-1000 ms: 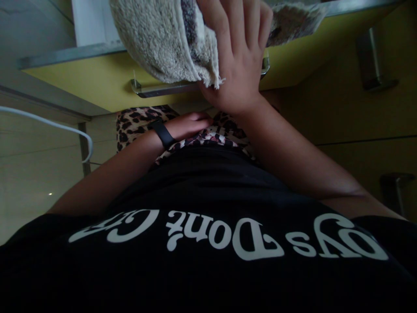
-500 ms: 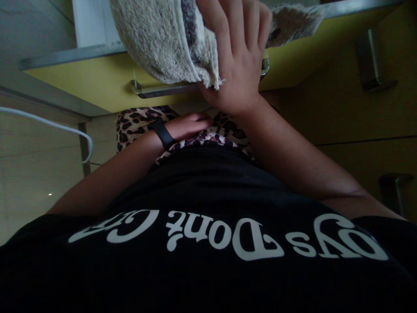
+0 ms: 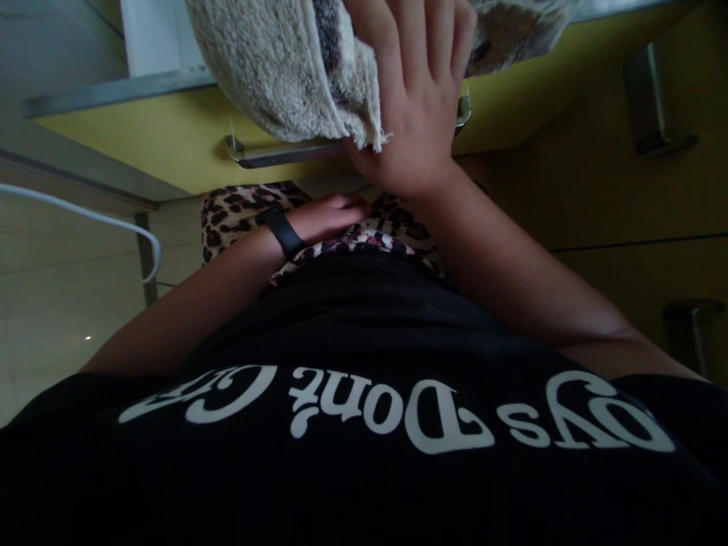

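My right hand (image 3: 418,98) reaches up to a shaggy beige towel (image 3: 273,68) with darker patches, bunched at the counter edge. Its fingers lie close together over a fold, and the thumb is hidden behind the cloth, so the hand grips the towel. The towel hangs in front of a metal drawer handle (image 3: 267,155). My left hand (image 3: 327,216), with a black band on the wrist, rests flat against my leopard-print trousers (image 3: 227,216) at the waist and holds nothing. My black shirt (image 3: 364,364) with white lettering fills the lower part of the view.
A yellow drawer front (image 3: 159,140) sits under a grey counter edge (image 3: 108,91). More cabinet fronts with metal handles (image 3: 654,98) stand at the right. A white cable (image 3: 114,224) loops at the left over a pale tiled floor (image 3: 57,318).
Almost nothing differs. My right hand and the towel have shifted very slightly upward in the view, and my left hand has stayed where it was.
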Demonstrator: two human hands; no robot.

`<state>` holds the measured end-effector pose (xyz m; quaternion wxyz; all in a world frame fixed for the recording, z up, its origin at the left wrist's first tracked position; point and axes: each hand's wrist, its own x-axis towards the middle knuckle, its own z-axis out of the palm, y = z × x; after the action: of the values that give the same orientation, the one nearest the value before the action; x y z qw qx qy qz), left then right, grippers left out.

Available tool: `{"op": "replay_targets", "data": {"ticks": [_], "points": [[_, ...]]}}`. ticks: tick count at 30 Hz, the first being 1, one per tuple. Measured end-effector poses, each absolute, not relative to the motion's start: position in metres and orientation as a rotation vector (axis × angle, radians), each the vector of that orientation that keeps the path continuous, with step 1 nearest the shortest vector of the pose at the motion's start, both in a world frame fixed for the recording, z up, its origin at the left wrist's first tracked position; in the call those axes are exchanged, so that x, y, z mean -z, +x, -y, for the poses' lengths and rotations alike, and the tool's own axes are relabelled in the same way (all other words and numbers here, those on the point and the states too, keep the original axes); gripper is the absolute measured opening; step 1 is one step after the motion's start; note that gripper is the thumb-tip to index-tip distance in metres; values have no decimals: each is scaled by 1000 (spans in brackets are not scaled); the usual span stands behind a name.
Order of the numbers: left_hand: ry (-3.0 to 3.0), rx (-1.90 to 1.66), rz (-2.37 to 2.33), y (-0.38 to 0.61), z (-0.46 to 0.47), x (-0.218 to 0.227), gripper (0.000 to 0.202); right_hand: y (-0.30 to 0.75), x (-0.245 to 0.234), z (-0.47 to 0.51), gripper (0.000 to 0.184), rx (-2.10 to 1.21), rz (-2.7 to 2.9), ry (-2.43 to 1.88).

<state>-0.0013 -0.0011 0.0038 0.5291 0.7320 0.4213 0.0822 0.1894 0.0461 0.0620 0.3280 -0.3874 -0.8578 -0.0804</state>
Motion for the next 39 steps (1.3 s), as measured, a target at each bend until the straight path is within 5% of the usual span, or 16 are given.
{"op": "replay_targets", "data": {"ticks": [17, 39], "points": [[1741, -188, -1041, 0, 2, -6, 50, 186, -73, -27, 79, 204, 2134, -1078], [1743, -205, -1024, 1, 1, -2, 50, 192, -63, -40, 88, 236, 2193, -970]]}}
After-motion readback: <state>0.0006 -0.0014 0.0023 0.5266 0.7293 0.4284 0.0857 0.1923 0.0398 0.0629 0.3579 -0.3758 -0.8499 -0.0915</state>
